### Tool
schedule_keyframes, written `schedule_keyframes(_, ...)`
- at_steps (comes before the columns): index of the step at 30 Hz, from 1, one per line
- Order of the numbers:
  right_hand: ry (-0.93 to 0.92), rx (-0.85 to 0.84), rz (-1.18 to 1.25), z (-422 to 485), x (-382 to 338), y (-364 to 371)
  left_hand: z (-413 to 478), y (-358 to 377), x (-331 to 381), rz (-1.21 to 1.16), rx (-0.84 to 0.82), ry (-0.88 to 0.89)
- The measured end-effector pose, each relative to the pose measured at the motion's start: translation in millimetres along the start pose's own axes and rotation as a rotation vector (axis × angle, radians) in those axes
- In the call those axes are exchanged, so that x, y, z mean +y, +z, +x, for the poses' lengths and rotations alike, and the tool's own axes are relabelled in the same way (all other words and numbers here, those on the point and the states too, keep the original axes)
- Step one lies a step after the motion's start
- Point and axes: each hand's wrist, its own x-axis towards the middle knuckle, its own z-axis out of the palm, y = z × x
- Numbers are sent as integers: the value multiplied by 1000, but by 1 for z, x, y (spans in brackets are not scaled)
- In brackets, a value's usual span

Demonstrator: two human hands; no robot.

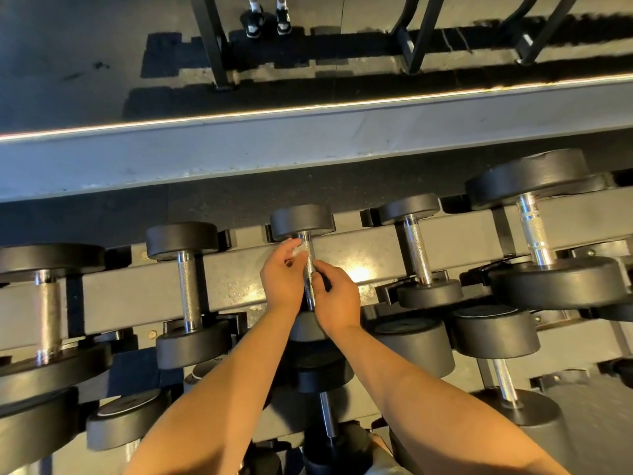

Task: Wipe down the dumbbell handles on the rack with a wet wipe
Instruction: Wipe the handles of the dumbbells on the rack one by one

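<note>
A row of black dumbbells with chrome handles lies across the top tier of the rack. Both my hands are on the middle dumbbell's handle. My left hand pinches a small pale wet wipe against the upper part of the handle, just below the far head. My right hand grips the lower part of the same handle, fingers curled round it. The near head is mostly hidden under my hands.
Neighbouring dumbbells sit close on both sides, with handles to the left and to the right. A larger one lies far right. Lower tiers hold more dumbbells. Behind the rack runs a grey ledge below a mirror showing a person's feet.
</note>
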Motion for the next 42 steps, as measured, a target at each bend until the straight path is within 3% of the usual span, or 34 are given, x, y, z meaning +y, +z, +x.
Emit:
schedule_keyframes(6,5,-2,13,-1,-1,0,-4,6,-4,-45,83,-86)
schedule_keyframes(15,3,28,60,-2,-2,-1,1,8,5,192,9,235)
schedule_keyframes(22,21,12,46,-3,-4,-2,-3,-8,-4,280,-77,218)
schedule_keyframes(26,16,26,52,-3,-4,-2,7,1,4,243,16,252)
schedule_keyframes(29,-11,36,46,-2,-3,-3,7,9,1,223,41,245)
schedule_keyframes(38,44,72,178,-2,-3,-7,-24,-15,-13,360,-148,107)
schedule_keyframes(42,112,72,256,-7,-5,-13,-46,-25,-15,294,-170,-59)
